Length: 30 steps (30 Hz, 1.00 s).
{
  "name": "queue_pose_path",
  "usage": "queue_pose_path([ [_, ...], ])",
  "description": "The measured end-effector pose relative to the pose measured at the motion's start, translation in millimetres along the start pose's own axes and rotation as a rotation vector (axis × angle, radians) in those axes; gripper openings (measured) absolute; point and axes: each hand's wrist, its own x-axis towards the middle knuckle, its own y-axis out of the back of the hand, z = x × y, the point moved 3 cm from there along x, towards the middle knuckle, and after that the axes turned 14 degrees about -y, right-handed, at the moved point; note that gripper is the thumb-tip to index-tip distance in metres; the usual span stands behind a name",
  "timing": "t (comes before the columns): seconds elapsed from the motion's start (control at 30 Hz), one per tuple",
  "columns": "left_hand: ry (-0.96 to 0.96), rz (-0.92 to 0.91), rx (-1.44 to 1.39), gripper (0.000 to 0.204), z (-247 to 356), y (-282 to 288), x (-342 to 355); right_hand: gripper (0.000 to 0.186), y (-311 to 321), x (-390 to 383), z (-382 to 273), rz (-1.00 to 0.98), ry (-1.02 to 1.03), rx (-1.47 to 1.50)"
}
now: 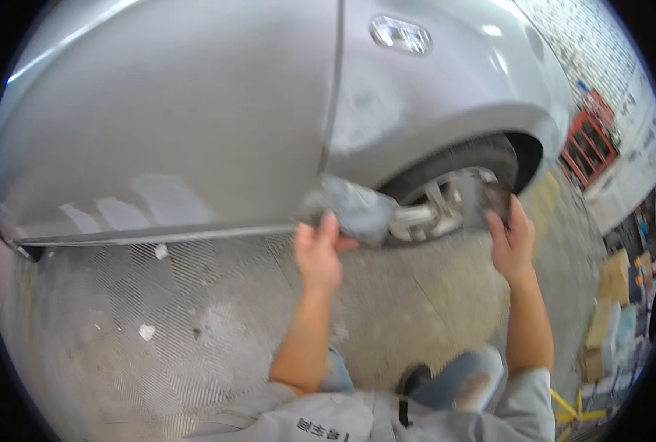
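Note:
My left hand [319, 252] is closed round the near end of a crumpled grey cloth-like piece [359, 210]; motion blurs its edges. Further right, my right hand [514, 239] pinches a dark flat piece [496, 200] between thumb and fingers, its kind too smeared to tell. Both are held apart, in front of the front wheel [435, 210] of a silver car [217, 96]. Pale, dull patches mark the lower door [170, 199] and the fender [365, 110] beside the door seam. Neither held piece can be seen clearly touching the bodywork.
White scraps [147, 332] lie on the ridged floor [217, 324] at left. A red rack [588, 149] stands at far right, with cardboard boxes [600, 331] nearer me. A yellow frame [580, 414] is at lower right. My knee and shoe [414, 378] show below.

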Motion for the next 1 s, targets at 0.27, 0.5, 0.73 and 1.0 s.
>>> queue_pose_path([
  [0.27,-0.007,-0.009,-0.114,0.021,37,3,-1,0.036,-39,14,-79,0.015,0.763,0.03],
  [0.5,0.01,-0.055,-0.09,0.023,35,-1,-9,0.032,-68,4,-86,-0.094,0.932,-0.001],
  [0.73,-0.135,0.027,0.092,0.022,30,-2,-13,0.038,-83,0,-82,-0.338,0.908,-0.061],
  [1.0,-0.393,0.096,0.223,0.02,34,15,-2,0.042,-55,33,-91,-0.357,0.686,0.032],
])
